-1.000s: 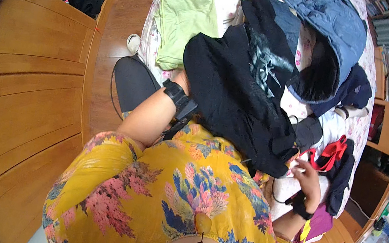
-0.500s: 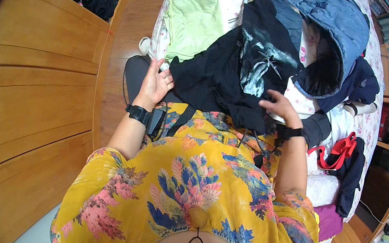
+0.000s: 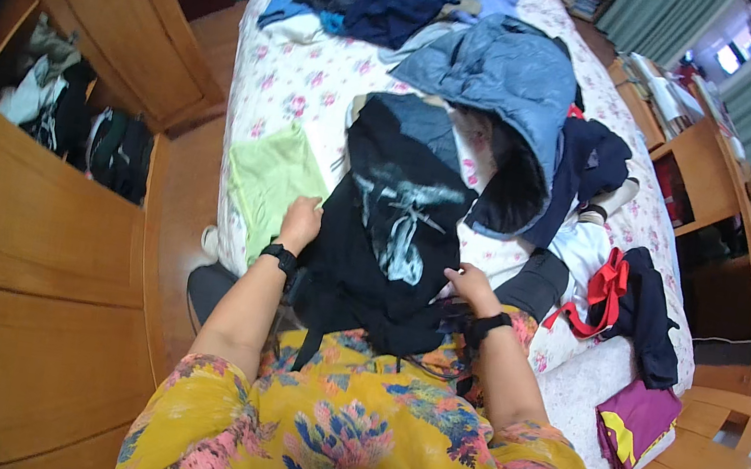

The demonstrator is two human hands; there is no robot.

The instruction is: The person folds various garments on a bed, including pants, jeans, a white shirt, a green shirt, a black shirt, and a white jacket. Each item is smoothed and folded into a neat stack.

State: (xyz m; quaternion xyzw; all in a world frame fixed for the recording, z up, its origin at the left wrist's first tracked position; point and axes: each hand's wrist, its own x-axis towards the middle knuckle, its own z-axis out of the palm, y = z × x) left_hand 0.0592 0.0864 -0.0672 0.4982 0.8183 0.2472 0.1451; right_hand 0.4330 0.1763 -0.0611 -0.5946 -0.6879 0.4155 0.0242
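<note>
A black garment (image 3: 347, 259) with a pale blue-white print lies across my lap and the bed's near edge. My left hand (image 3: 301, 223) pinches its left edge, right beside a folded light-green cloth (image 3: 273, 175). At the opposite edge, my right hand (image 3: 474, 286) has its fingertips closed on the black fabric. The far end of the garment overlaps a folded blue-grey piece of clothing (image 3: 426, 124). What the lower part of the garment looks like underneath is hidden.
A blue puffer jacket (image 3: 493, 68) and navy clothing (image 3: 595, 161) lie on the flowered bedsheet (image 3: 298, 102). Red straps (image 3: 608, 289) and a purple cloth (image 3: 637, 419) are at right. Wooden cabinets (image 3: 45, 234) stand left, with a wooden chair (image 3: 700, 467) at lower right.
The view has tilted up, showing more of the bed. Both hands, loosely spread before, now hold the black garment's sides, and it lies straighter, its left part drawn in.
</note>
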